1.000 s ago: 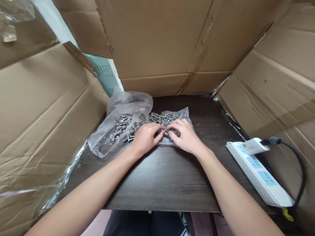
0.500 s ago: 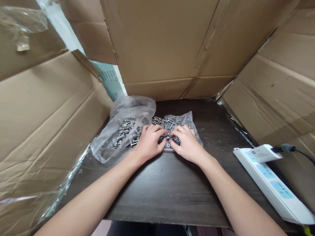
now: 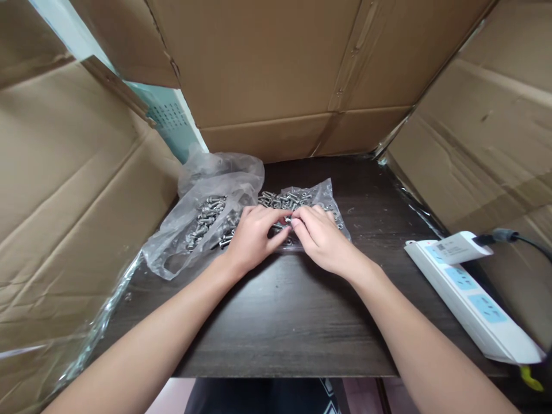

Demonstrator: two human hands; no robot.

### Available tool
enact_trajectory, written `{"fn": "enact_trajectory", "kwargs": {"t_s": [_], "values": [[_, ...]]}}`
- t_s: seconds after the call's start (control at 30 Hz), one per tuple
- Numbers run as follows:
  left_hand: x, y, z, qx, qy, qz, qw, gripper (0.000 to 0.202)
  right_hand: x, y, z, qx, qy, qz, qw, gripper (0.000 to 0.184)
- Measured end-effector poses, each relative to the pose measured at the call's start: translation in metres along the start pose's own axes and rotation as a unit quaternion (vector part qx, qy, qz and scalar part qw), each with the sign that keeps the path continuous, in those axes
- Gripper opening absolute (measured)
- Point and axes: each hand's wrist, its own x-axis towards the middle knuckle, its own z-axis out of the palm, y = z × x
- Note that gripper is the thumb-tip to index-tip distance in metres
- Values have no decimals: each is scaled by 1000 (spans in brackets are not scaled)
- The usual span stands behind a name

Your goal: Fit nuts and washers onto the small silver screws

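Both hands meet over the screws on the plastic bag, left hand and right hand fingers pinched together on one small screw between them.

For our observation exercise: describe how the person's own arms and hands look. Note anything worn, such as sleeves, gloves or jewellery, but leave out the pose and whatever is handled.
Both forearms are bare from the bottom edge of the picture to the wrists; no sleeves show. The left hand and the right hand wear no gloves. No watch, bracelet or ring is visible on either, and no markings show.
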Motion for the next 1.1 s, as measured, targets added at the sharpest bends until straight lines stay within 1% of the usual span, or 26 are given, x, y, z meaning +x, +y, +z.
{"fn": "enact_trajectory", "kwargs": {"t_s": [0.17, 0.2, 0.27, 0.33, 0.43, 0.5, 0.6, 0.67, 0.77, 0.93, 1.1], "values": [[-1, 3, 0, -12, 27, 17, 999, 15, 2, 1, 2, 49, 5, -3, 999, 25], [-1, 4, 0, -15, 33, 20, 999, 16, 2, 0, 2, 66, 3, -3, 998, 24], [-2, 5, 0, -24, 43, 33, 998, 24, 3, 0, 2, 106, -6, 1, 994, 23], [-3, 5, -1, -24, 41, 52, 998, 31, 4, -1, 1, 134, -13, 15, 991, 24], [-3, 5, -3, -8, 24, 65, 998, 25, 4, -3, -1, 148, -20, 41, 988, 28], [-3, 5, -3, -11, 25, 55, 998, 21, 4, -4, -1, 153, -19, 46, 987, 30], [-3, 6, -2, -32, 42, 25, 998, 16, 5, -7, 0, 161, -8, 39, 986, 33], [-3, 6, 0, -61, 49, -1, 997, 14, 5, -8, 2, 157, 1, 31, 987, 34], [-4, 6, 3, -114, 42, -25, 992, 12, 5, -7, 6, 138, 10, 15, 990, 33], [-5, 7, 4, -143, 33, -36, 989, 11, 5, -3, 11, 127, 26, -9, 992, 38], [-5, 8, 3, -157, 15, -35, 987, 10, 4, -1, 9, 139, 20, -16, 990, 42]]}}
